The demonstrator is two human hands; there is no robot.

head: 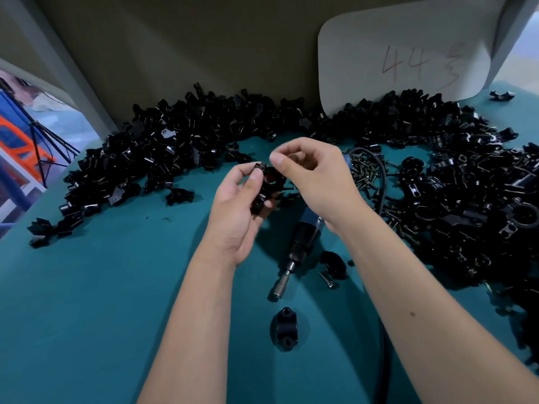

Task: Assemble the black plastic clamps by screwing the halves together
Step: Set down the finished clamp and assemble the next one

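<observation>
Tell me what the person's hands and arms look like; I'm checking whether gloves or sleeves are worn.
Both are bare: no gloves on the left hand or right hand, and no sleeves, watch or rings visible. The right forearm has one small dark mark. Fingernails are short.

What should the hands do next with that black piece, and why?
Probably bring the right hand down to the clamp that the left hand grips, as if to seat a screw; its pinched fingertips hover just above. Whether they hold a screw is unclear.
</observation>
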